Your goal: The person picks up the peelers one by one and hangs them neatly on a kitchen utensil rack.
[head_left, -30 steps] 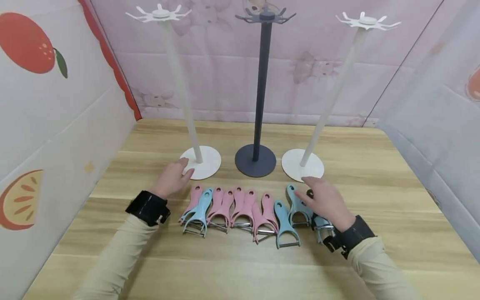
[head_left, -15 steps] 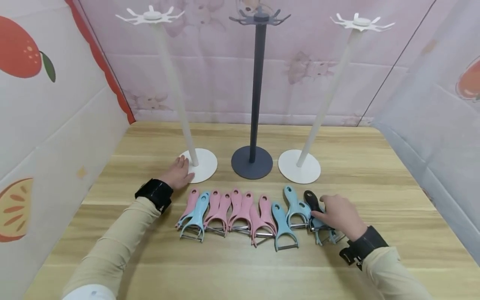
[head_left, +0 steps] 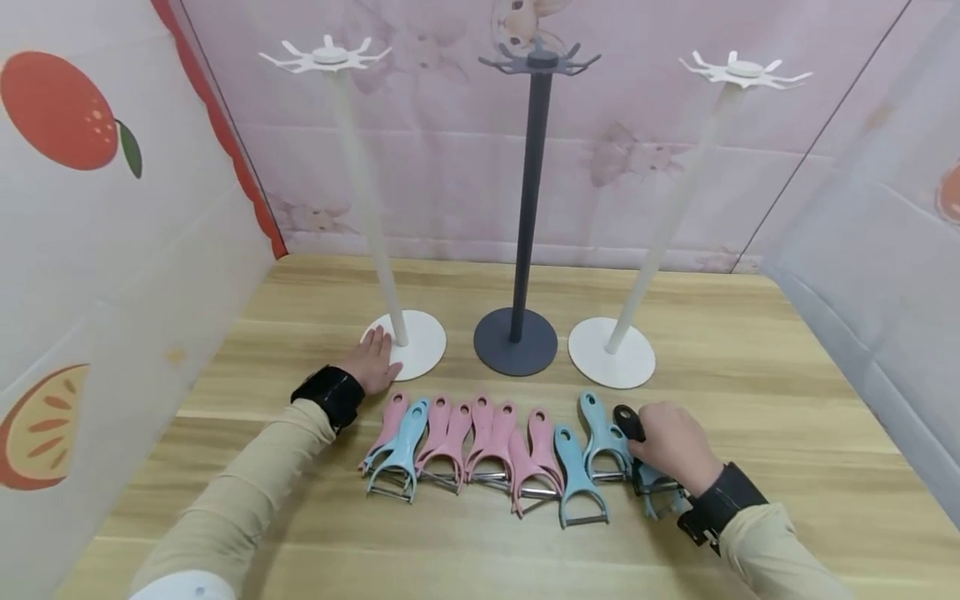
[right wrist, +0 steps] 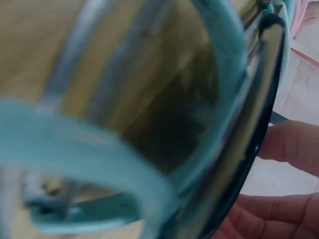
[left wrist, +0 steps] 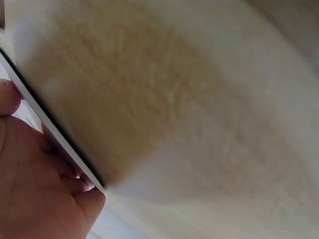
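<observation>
The black peeler (head_left: 628, 422) lies on the counter (head_left: 465, 558), in front of the dark stand (head_left: 528, 204) and off to its right. The right hand (head_left: 678, 442) is on it. Its fingers are curled in and look clamped on the black peeler, though the back of the hand hides most of the grip. I think this step is getting hold of that one peeler. The next move seems to need a snug grip and a slow lift, because blue peelers (head_left: 597, 425) crowd around it and could get caught and come up too. I cannot tell if any are hooked together.

Pink peelers (head_left: 501, 433) lie in front of the dark stand, mostly to its left, with more blue ones mixed in. The left hand (head_left: 370, 362) is to the left of the dark stand. Its fingers are apart and lie flat on the base of the left white stand (head_left: 371, 208), maybe to keep it steady. The right white stand (head_left: 670, 217) is just to the right of the dark stand, and no hand touches it.
</observation>
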The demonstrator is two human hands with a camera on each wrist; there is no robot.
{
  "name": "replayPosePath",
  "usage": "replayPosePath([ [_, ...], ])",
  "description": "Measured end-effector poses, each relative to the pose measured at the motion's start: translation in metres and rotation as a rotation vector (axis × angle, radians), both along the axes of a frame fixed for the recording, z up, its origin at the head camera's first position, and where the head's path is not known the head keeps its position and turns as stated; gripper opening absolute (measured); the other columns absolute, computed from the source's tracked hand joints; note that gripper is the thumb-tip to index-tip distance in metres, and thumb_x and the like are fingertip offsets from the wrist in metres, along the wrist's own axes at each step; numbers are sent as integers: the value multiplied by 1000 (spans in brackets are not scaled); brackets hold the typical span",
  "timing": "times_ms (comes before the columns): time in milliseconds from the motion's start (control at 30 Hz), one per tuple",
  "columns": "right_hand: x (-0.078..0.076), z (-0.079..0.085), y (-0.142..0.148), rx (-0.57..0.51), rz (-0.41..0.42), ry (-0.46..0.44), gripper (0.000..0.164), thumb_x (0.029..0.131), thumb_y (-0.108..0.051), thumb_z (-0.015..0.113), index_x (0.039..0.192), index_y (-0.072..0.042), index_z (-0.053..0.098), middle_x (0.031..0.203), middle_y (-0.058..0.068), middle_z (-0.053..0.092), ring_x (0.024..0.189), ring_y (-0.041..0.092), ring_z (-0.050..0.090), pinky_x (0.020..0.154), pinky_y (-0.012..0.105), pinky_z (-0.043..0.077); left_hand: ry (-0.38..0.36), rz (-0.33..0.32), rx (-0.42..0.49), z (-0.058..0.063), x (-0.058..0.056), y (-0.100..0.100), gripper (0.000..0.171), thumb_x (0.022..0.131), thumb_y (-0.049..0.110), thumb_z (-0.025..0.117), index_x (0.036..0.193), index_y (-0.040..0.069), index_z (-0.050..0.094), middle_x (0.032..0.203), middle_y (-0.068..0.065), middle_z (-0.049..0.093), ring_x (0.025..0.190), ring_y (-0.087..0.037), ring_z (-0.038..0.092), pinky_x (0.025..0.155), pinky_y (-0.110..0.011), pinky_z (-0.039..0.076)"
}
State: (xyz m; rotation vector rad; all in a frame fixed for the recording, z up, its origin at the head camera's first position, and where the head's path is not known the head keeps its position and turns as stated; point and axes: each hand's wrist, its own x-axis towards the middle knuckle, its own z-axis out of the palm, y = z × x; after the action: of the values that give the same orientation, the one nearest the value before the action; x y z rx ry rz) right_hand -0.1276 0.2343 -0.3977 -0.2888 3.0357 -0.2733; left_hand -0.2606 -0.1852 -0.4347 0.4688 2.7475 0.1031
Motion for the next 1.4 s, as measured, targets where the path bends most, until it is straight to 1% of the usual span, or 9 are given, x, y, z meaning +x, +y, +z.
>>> replayPosePath([
  [167,-3,0,-8,-12,-11,-13,24,68,-10,71,57,-7,49,51,1,42,44,13,40,40,24,31,0,11,-6,-5,-1,-1,64,99,29,28,137,-17,7,144,-34,-1,133,-44,1,108,-47,10],
  [400,-9,-2,-17,-56,-42,-47,21,70,-10,69,59,-6,51,52,1,43,44,13,41,41,23,31,23,18,10,-13,-4,-4,65,99,30,29,138,-16,6,144,-33,-1,134,-43,1,108,-47,10],
  [600,-9,13,-17,-124,-44,21,22,75,-12,68,61,-5,52,52,1,45,42,12,42,39,25,34,13,41,-1,-14,-4,-1,65,98,30,29,139,-15,6,145,-32,-2,134,-42,-1,109,-46,9],
  [733,-16,28,-26,-183,7,181,23,76,-11,64,59,-8,49,49,-3,42,40,9,39,36,24,32,20,32,7,-14,-5,-1,65,98,31,30,139,-15,7,145,-33,-1,134,-42,0,108,-47,9],
  [867,-25,48,-50,-238,91,373,20,77,-10,62,62,-9,48,47,-5,37,39,7,34,35,23,27,22,30,9,-14,-4,-1,65,99,30,30,139,-16,7,145,-33,-1,134,-43,0,108,-48,9],
  [1067,-43,87,-101,-362,258,677,10,80,-12,64,79,-5,57,48,-5,38,39,7,30,38,24,24,29,32,19,-8,1,1,64,99,29,31,138,-16,8,145,-33,0,134,-42,1,108,-48,9],
  [1167,-55,110,-126,-408,326,803,16,81,-12,64,92,0,60,52,-1,43,41,9,32,38,25,25,19,40,22,-4,4,2,63,99,28,30,138,-16,9,145,-33,0,134,-42,1,108,-47,9],
  [1267,-67,132,-149,-441,394,894,21,82,-11,62,97,3,60,56,2,47,43,12,37,40,25,28,17,48,26,-3,4,2,63,99,28,31,138,-16,10,145,-33,0,134,-42,1,108,-47,9],
  [1400,-83,158,-176,-488,460,958,20,84,-10,60,96,5,59,57,4,48,45,14,39,41,25,30,24,43,19,-8,2,0,65,98,30,31,139,-15,8,145,-32,0,134,-42,1,108,-47,9],
])
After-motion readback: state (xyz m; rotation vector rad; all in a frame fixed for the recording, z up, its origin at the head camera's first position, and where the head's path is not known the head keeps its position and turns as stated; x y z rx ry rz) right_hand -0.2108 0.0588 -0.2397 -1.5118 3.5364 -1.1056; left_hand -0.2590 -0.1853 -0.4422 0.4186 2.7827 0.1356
